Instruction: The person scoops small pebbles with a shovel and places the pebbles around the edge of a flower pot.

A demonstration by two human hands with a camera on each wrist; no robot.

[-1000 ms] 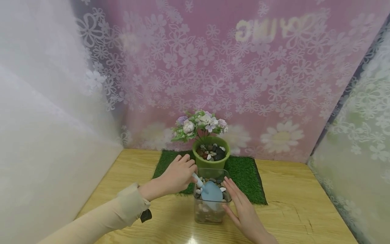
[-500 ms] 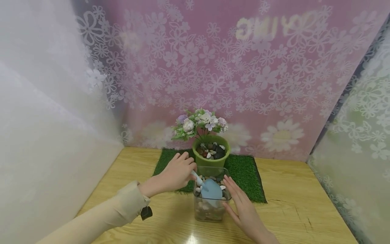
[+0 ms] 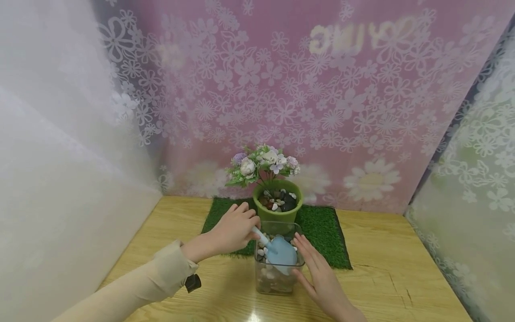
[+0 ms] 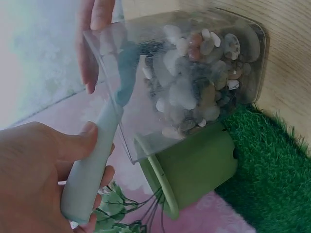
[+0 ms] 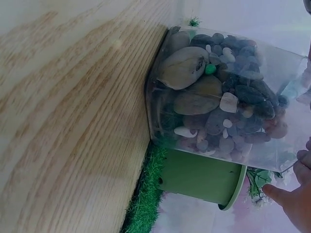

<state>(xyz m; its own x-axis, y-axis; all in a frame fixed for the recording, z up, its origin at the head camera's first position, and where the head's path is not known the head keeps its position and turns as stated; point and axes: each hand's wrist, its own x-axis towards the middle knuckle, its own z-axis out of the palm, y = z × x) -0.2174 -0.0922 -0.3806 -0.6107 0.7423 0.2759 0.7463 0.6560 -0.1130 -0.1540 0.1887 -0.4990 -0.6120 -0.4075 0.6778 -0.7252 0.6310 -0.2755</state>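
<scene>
My left hand (image 3: 235,227) grips the pale blue handle (image 4: 92,160) of a small trowel, its fingers curled round it. The trowel's blue blade (image 3: 282,252) slants down into a clear plastic container (image 3: 261,281), over the pebbles (image 5: 214,121) inside. How deep the blade's tip sits among them is hard to tell. On the container's right side, my right hand (image 3: 322,277) rests with fingers nearly straight, touching near the rim. In the left wrist view, fingers of the right hand (image 4: 95,43) show beyond the rim.
Right behind the container stands a green pot (image 3: 277,217) with artificial flowers (image 3: 269,161) and stones. It sits on a green turf mat (image 3: 322,235) on the wooden table (image 3: 382,277). Patterned curtains (image 3: 281,89) close off the back and sides.
The trowel's blade has shifted slightly to the right in the container and now covers a white pebble that showed beside it. Both hands stay nearly where they were.
</scene>
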